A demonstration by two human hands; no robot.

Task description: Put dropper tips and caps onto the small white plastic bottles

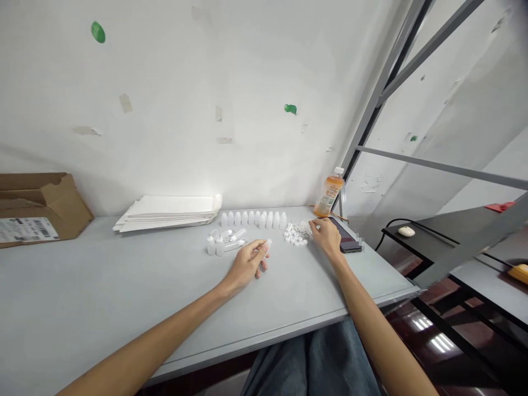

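My left hand (249,263) rests on the grey table (103,291) with its fingers closed around a small white bottle (266,247). My right hand (326,236) reaches into a pile of small white caps (295,235) and pinches there; what it holds is too small to make out. Behind the hands stands a row of several small white bottles (253,219). A few more bottles (225,242) lie and stand in a loose group to the left of my left hand.
A stack of flat white cartons (169,212) lies by the wall. A brown cardboard box (37,209) sits at the far left. An orange drink bottle (329,193) and a phone (346,236) are at the right, near a metal frame (371,110).
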